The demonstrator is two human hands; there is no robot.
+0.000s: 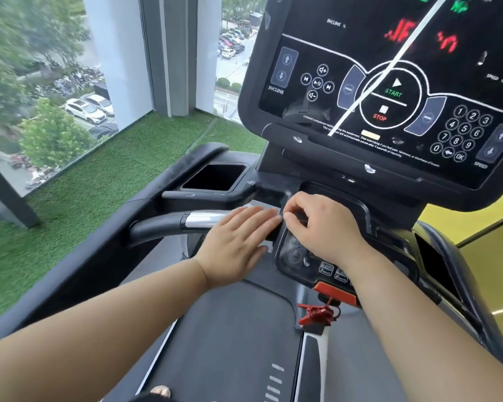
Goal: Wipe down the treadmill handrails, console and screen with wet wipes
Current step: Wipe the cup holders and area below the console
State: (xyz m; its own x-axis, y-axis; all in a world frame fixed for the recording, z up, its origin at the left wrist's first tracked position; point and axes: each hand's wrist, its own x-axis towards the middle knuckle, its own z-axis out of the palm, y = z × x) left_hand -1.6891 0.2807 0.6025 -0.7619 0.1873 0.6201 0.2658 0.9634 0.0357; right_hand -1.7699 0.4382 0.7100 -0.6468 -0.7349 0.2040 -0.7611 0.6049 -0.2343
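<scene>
Fingers (256, 216) of the left hand (233, 242) lie straight on the handrail (163, 223) at mid-frame, while the right hand (323, 227) curls beside them, whether round a wipe cannot be told, so handrail wiping seems underway and next calls for sweeping along the bar toward the frame's left.

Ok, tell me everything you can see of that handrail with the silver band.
The handrail is a black curved bar with a shiny silver metal band, lying roughly level below the cup holder. The left hand rests flat across it, fingers straight, right of the band. The right hand curls its fingers at its inner end; whether they hold anything is unclear.
</scene>
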